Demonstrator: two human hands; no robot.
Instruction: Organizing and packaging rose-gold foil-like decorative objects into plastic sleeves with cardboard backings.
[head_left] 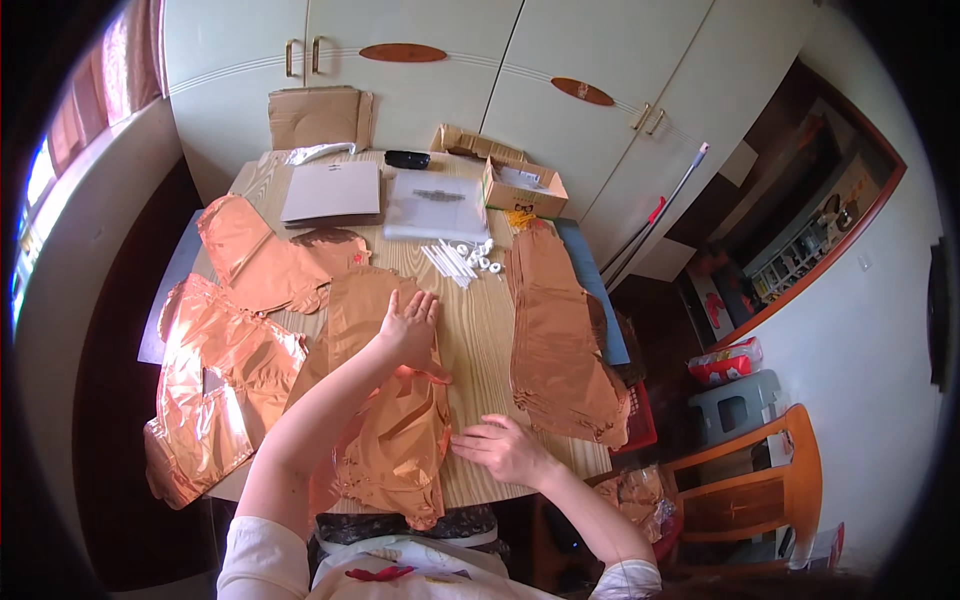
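A flat, uninflated rose-gold foil balloon lies in front of me, running from mid-table to the near edge. My left hand rests flat on its upper part, fingers stretched and close together. At the balloon's right edge is my right hand, fingers extended towards the foil; whether they touch it I cannot tell. Another flat foil balloon, shiny and wrinkled, lies on the left, beneath one more copper-coloured foil piece. To the right is a long stack of flat foil balloons.
Beyond my hands on the wooden table lie white straws and small white rings. Farther back are a grey flat box, clear plastic bags and an open carton. A wooden chair stands at the right.
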